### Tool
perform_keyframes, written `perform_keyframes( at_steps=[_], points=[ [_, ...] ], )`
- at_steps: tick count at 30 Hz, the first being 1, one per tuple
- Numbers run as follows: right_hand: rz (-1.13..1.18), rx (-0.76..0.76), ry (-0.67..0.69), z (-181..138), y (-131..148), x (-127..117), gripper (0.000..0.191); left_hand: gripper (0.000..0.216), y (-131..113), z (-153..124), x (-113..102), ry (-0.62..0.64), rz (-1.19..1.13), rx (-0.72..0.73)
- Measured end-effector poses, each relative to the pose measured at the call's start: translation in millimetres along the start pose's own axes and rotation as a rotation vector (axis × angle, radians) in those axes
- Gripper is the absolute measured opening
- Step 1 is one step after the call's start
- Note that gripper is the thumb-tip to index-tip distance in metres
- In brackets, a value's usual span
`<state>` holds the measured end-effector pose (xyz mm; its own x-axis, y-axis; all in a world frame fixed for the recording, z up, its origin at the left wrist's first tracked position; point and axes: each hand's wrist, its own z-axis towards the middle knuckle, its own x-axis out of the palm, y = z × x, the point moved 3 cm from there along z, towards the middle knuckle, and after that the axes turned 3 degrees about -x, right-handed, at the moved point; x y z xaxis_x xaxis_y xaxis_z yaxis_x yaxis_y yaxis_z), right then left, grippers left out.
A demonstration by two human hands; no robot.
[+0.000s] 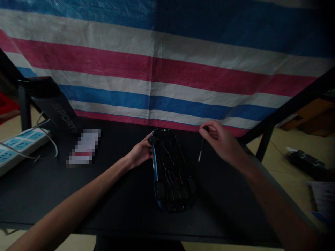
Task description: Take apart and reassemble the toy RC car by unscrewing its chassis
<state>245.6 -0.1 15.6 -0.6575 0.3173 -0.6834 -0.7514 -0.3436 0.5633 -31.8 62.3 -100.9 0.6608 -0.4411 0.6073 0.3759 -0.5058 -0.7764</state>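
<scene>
A toy car (171, 167) lies upside down on the black table, its dark underside and wheels facing up and a strip of blue body showing along the left edge. My left hand (140, 152) grips its far left side near a wheel, with some fingertips hidden behind the car. To the right, my right hand (219, 138) is raised and closed around a small screwdriver (201, 150). The screwdriver's thin metal shaft points down, apart from the car, and most of its dark handle is hidden by my fingers.
On the left are a white power strip (26, 146) with a looped cable, a dark bottle (56, 108) marked SPORT, and a blurred-out flat object (85, 146). A striped tarp (146, 69) hangs behind the black table (112, 209).
</scene>
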Motion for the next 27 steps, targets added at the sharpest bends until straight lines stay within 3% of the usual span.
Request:
perform_keyframes(
  at_steps=[3, 8, 15, 27],
  points=[
    [0.034, -0.077, -0.107, 0.4, 44.8, -4.0, 0.019, 0.07, -0.7, 0.0, 1.4, 0.041, -0.039, -0.003],
    [0.012, -0.296, 0.001, -9.7, 92.4, 32.2, 0.012, 0.074, -0.6, -4.6, 6.1, 0.036, -0.006, 0.025],
    [-0.023, -0.431, 0.066, -11.1, 101.1, 64.7, 0.009, 0.085, 1.1, -6.6, 8.5, 0.043, 0.032, 0.069],
    [-0.276, -0.566, 0.139, -13.3, 112.2, 73.3, 0.015, 0.084, 0.8, -6.3, 7.5, 0.053, 0.017, 0.085]
  ],
)
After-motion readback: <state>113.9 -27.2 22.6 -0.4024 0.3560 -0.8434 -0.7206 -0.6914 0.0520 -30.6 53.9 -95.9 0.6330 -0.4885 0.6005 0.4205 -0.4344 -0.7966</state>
